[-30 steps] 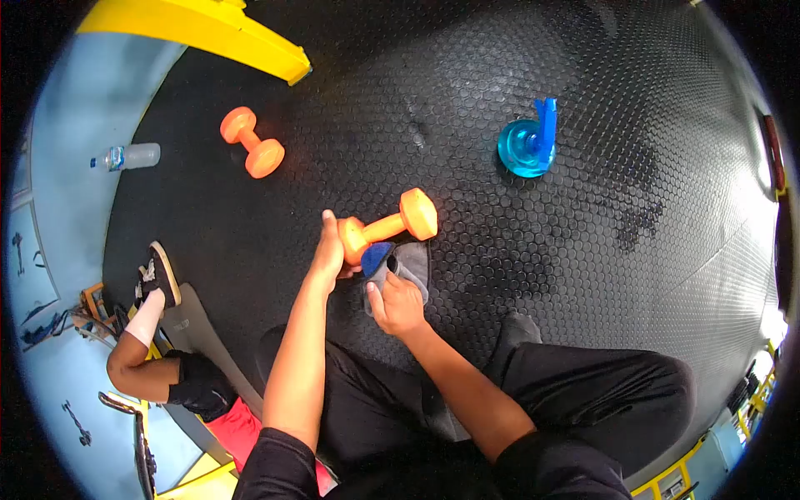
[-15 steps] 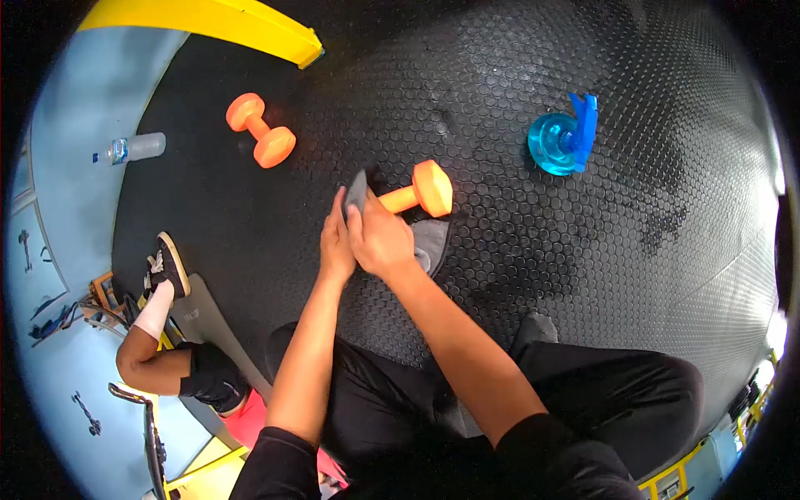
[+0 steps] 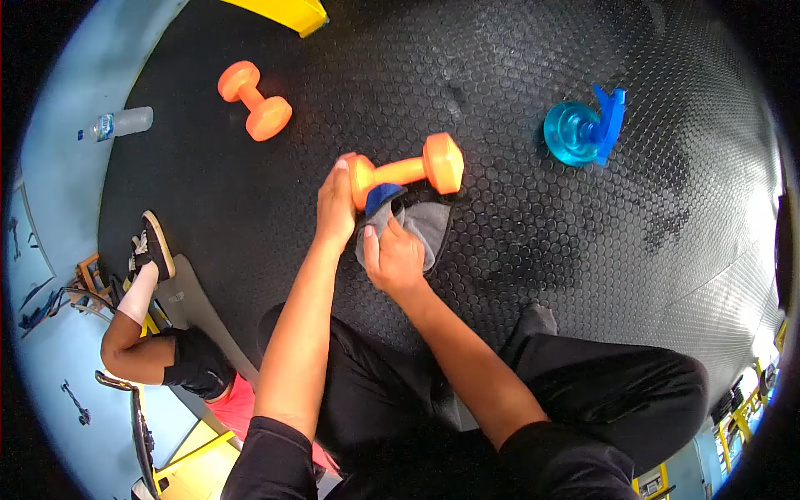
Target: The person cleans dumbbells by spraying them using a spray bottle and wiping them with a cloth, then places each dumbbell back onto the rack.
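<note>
Left hand (image 3: 335, 208) partly curled, gripping one end of an orange dumbbell (image 3: 402, 172), right hand (image 3: 395, 258) closed on a bunched grey cloth (image 3: 427, 227) just beside that end, dark studded floor (image 3: 500, 267) below, second dumbbell (image 3: 251, 97) lying well apart to the left, blue spray bottle (image 3: 572, 133) off to the right
</note>
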The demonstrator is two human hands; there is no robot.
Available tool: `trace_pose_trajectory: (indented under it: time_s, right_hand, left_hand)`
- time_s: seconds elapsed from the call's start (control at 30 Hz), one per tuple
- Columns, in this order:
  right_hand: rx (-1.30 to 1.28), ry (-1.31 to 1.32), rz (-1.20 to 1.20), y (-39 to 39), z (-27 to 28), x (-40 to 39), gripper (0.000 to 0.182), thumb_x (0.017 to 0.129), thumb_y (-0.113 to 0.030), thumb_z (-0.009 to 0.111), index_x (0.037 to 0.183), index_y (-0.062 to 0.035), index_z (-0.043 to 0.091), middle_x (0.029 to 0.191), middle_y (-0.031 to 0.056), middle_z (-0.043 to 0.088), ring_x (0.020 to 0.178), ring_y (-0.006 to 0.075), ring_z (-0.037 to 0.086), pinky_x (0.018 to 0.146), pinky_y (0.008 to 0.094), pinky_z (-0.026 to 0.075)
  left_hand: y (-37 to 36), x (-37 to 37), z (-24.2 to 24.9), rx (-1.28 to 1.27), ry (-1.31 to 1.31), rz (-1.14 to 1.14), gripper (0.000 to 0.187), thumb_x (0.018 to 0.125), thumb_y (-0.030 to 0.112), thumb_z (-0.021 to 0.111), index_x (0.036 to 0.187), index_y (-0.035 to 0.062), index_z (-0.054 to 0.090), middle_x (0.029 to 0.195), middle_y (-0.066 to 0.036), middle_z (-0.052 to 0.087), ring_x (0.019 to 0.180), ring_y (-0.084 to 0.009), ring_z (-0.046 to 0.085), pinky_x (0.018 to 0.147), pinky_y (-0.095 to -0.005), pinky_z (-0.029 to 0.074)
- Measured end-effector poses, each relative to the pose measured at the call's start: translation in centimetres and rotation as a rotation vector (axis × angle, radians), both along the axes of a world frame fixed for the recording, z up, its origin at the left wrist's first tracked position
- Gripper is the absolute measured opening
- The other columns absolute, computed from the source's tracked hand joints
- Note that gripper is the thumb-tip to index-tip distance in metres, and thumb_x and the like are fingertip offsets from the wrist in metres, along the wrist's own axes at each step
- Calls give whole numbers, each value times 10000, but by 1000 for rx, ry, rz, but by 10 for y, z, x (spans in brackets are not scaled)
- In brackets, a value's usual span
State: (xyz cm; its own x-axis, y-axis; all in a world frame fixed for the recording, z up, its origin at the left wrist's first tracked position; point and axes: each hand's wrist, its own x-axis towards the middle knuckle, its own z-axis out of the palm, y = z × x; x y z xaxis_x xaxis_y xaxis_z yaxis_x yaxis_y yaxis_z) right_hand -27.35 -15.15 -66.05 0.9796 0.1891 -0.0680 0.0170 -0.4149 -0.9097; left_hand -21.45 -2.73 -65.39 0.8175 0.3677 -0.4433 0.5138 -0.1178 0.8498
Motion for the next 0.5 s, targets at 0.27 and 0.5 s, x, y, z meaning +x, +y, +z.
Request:
trace_pose_trajectory:
  time_s: [0.27,0.5]
  right_hand:
    - [38,96,67,17,14,82,475,951,-292,482,1355,-43,480,1211,210,621,860,425,659,788,506,525]
    - [80,108,59,-9,16,45,437,975,-310,455,1362,-112,495,1207,192,629,910,430,645,799,528,511]
  left_hand:
    - [16,43,13,243,343,-17,546,980,426,393,942,-40,675,870,-203,686,799,-283,651,768,-421,469]
    - [20,53,5,97,412,100,488,948,386,402,901,-23,665,842,-175,666,719,-257,646,571,-411,513]
